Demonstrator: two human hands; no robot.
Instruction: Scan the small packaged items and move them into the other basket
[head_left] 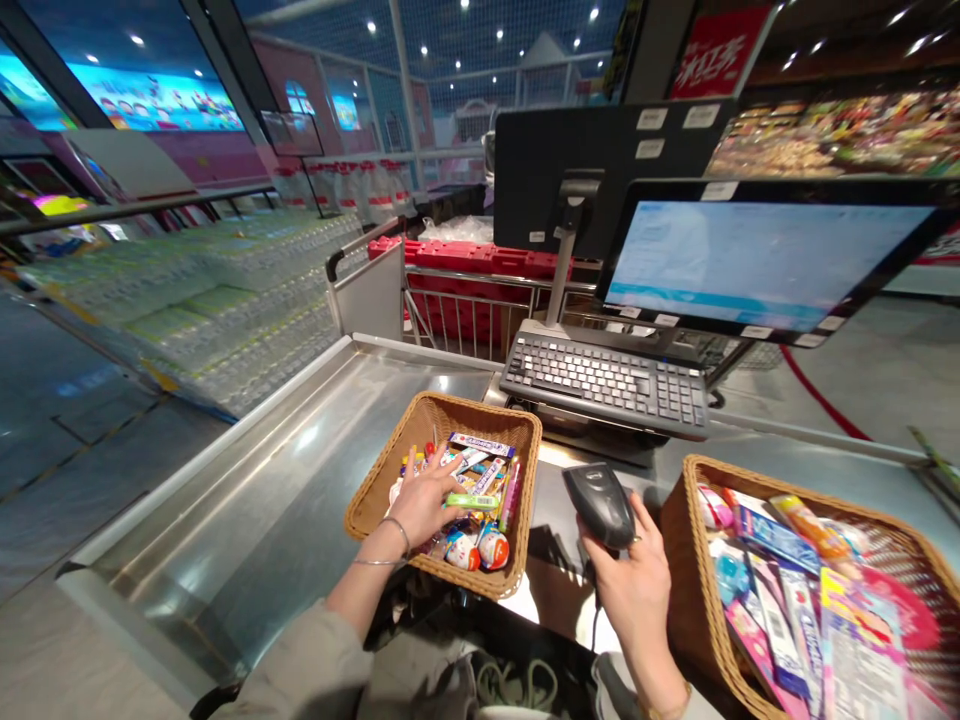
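A wicker basket (532, 440) of candy stands on the metal counter. My left hand (424, 500) reaches into it, its thumb and fingers around a small green packet (474, 501). Near it lie wrapped bars (481, 443) and two egg-shaped treats (493, 547). My right hand (634, 575) holds a black handheld scanner (598, 503) between the two baskets, its fingers wrapped round the handle. To the right, a second wicker basket (697, 570) holds many colourful sweet packs (784, 535).
A keyboard (600, 380) and a lit monitor (757, 260) stand behind the baskets. Metal counter (300, 460) stretches left, with a raised rim. Beyond it are stacked bottles (225, 290) and a cart with red crates (480, 260).
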